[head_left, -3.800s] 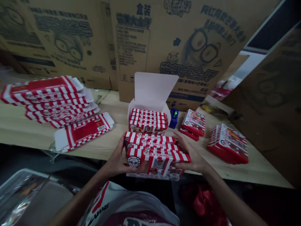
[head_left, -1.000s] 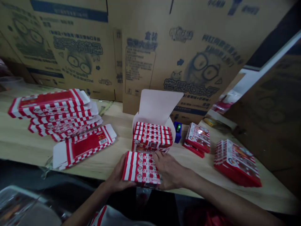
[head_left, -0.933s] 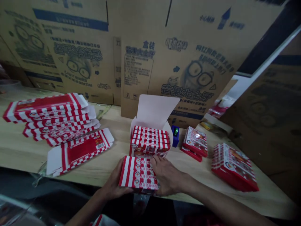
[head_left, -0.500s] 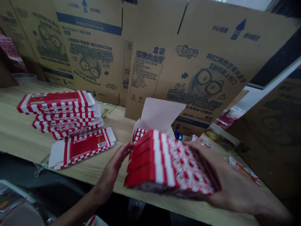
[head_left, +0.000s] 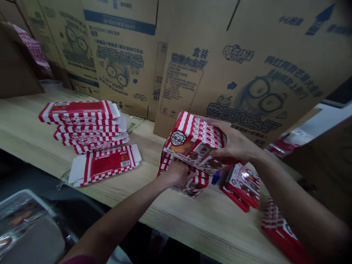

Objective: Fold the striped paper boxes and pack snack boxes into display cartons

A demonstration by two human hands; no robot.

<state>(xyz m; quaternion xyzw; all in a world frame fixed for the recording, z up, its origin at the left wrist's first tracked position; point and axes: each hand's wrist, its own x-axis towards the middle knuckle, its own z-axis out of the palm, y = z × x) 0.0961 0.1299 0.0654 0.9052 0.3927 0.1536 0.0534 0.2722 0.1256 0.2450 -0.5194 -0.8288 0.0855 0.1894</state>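
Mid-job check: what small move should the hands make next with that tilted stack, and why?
Probably level the stack of red-and-white boxes in the right hand before lowering it. It tilts steeply above the boxes below, and the left hand appears to rest on those, so it could steady them.

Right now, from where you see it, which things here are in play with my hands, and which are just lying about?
In play: the stack of red-and-white printed boxes, held by the left hand and right hand; the striped boxes beneath it.

Lying about: flat red-and-white box blanks; printed boxes on the right; cardboard cartons.
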